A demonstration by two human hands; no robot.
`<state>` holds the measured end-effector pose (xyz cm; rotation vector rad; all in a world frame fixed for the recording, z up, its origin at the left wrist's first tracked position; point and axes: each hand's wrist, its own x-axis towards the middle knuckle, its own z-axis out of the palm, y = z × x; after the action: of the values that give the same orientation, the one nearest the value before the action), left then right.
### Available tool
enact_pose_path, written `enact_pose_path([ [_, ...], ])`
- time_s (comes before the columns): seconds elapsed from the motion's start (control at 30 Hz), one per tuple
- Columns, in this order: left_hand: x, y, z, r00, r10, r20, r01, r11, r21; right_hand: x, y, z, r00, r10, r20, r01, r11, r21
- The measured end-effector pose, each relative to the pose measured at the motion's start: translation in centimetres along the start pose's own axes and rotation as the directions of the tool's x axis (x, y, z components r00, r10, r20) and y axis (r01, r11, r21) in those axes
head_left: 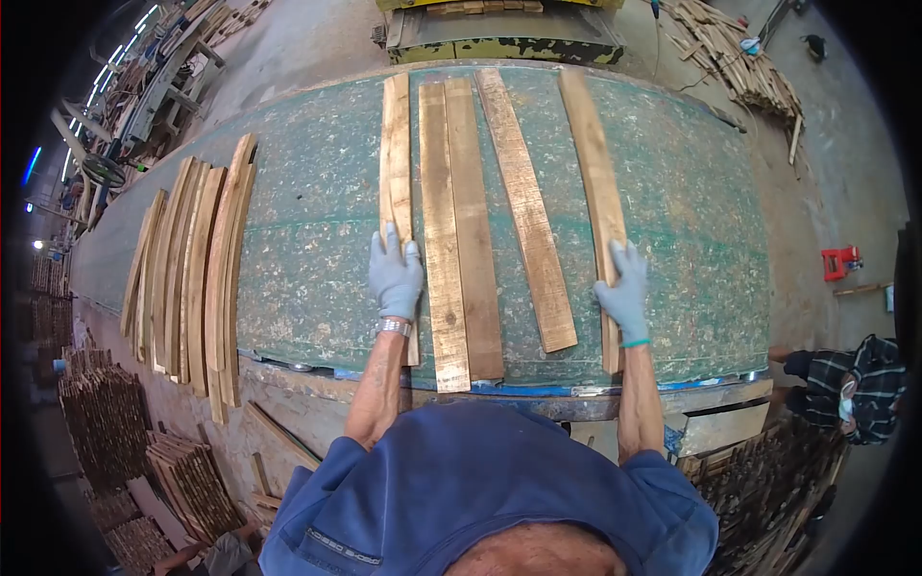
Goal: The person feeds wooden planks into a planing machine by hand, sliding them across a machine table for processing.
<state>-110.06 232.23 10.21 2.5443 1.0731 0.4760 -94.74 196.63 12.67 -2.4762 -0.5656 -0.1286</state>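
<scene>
My left hand [395,276], in a grey glove, is closed around a light wooden plank [396,154] lying lengthwise on the green table [317,173]. On the right, my gloved right hand [625,288] grips another plank [591,154], whose far end looks slightly blurred. Between my hands, a pale rough board [444,250] and a browner board [475,230] lie side by side, touching. A separate rough board [528,211] rests at a slant to their right. My fingertips lie over the planks' edges, and the undersides of both hands are hidden.
A row of several planks [197,269] overhangs the table's near edge at the left. Stacked wood [101,413] stands on the floor below left. A yellow machine [499,38] is beyond the far edge. At the right is a person in a checked shirt [869,389].
</scene>
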Motion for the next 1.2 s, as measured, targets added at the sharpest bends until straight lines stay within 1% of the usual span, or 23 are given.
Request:
enact_pose_path([
  [0.03,-0.3,1.0,-0.4,0.999,-0.032,0.020,0.033,0.998,-0.054,0.2,0.3,1.1,0.999,-0.031,0.011,0.030,0.999,0.016],
  [0.1,-1.0,2.0,0.6,1.000,-0.019,-0.009,0.018,0.991,-0.132,1.2,0.3,3.1,0.995,-0.096,0.034,0.095,0.994,0.055],
  [0.13,-1.3,2.2,1.2,0.999,0.002,-0.046,-0.009,0.989,-0.146,1.6,-0.2,4.8,0.982,-0.188,0.018,0.185,0.977,0.102],
  [0.2,-0.9,2.9,1.4,0.999,0.014,-0.034,-0.019,0.986,-0.168,1.8,-4.7,6.9,0.979,-0.204,0.031,0.203,0.979,0.027],
  [0.23,-0.5,3.1,1.5,0.999,0.017,-0.029,-0.022,0.984,-0.179,2.1,-5.9,7.6,0.976,-0.214,0.038,0.215,0.977,-0.010],
  [0.27,0.5,3.2,1.4,0.999,-0.033,-0.005,0.031,0.972,-0.231,3.2,-5.8,8.2,0.978,-0.209,0.017,0.208,0.976,0.061],
  [0.33,3.5,2.6,2.0,0.999,0.011,0.032,-0.001,0.957,-0.291,4.1,-5.4,9.7,0.981,-0.194,0.000,0.190,0.961,0.201],
  [0.43,2.4,0.7,0.6,0.992,0.105,0.071,-0.072,0.930,-0.361,2.5,-9.9,6.7,0.968,-0.250,0.015,0.251,0.968,-0.031],
  [0.47,2.8,0.9,-0.5,0.987,0.149,0.066,-0.113,0.915,-0.386,0.9,-11.0,5.5,0.962,-0.257,0.090,0.265,0.960,-0.089],
  [0.5,1.1,1.6,-3.3,0.954,0.255,0.160,-0.210,0.945,-0.251,-1.8,-11.5,4.2,0.953,-0.259,0.156,0.281,0.948,-0.146],
  [0.53,-2.4,1.8,-6.1,0.902,0.342,0.263,-0.322,0.939,-0.117,-4.2,-11.4,3.7,0.950,-0.241,0.197,0.273,0.949,-0.158],
  [0.57,-5.3,1.0,-7.1,0.819,0.453,0.353,-0.449,0.888,-0.097,-6.6,-11.0,3.5,0.947,-0.218,0.236,0.262,0.950,-0.173],
  [0.6,-7.9,1.5,-7.8,0.749,0.431,0.503,-0.488,0.873,-0.022,-8.6,-10.4,4.1,0.957,-0.234,0.174,0.262,0.951,-0.165],
  [0.63,-9.8,1.1,-7.2,0.700,0.430,0.570,-0.508,0.861,-0.025,-9.6,-9.9,4.6,0.961,-0.250,0.118,0.267,0.950,-0.162],
  [0.67,-10.2,1.5,-6.7,0.718,0.420,0.555,-0.534,0.844,0.051,-9.4,-10.1,4.4,0.963,-0.230,0.141,0.252,0.954,-0.164],
  [0.7,-10.2,1.6,-6.7,0.712,0.427,0.557,-0.540,0.841,0.046,-9.3,-10.9,4.1,0.965,-0.202,0.165,0.228,0.960,-0.162],
  [0.73,-9.7,1.7,-6.7,0.708,0.437,0.555,-0.549,0.835,0.042,-8.9,-11.6,4.3,0.968,-0.174,0.182,0.204,0.966,-0.160],
  [0.83,-6.4,2.0,-5.8,0.703,0.491,0.515,-0.595,0.802,0.047,-7.6,-11.1,6.2,0.960,-0.266,0.092,0.280,0.934,-0.221],
  [0.87,-4.8,1.9,-5.0,0.702,0.521,0.486,-0.616,0.786,0.047,-6.2,-11.3,6.7,0.957,-0.285,0.046,0.288,0.935,-0.205],
  [0.97,0.5,2.5,-2.8,0.695,0.581,0.423,-0.660,0.749,0.057,-0.6,-11.2,8.4,0.951,-0.311,-0.002,0.305,0.934,-0.188],
  [1.1,9.0,4.0,-0.6,0.677,0.615,0.404,-0.696,0.713,0.081,7.6,-11.4,10.7,0.929,-0.363,-0.065,0.331,0.897,-0.293],
  [1.2,16.0,5.5,1.4,0.676,0.614,0.408,-0.695,0.715,0.076,14.2,-10.9,12.5,0.945,-0.321,-0.060,0.291,0.911,-0.292],
])
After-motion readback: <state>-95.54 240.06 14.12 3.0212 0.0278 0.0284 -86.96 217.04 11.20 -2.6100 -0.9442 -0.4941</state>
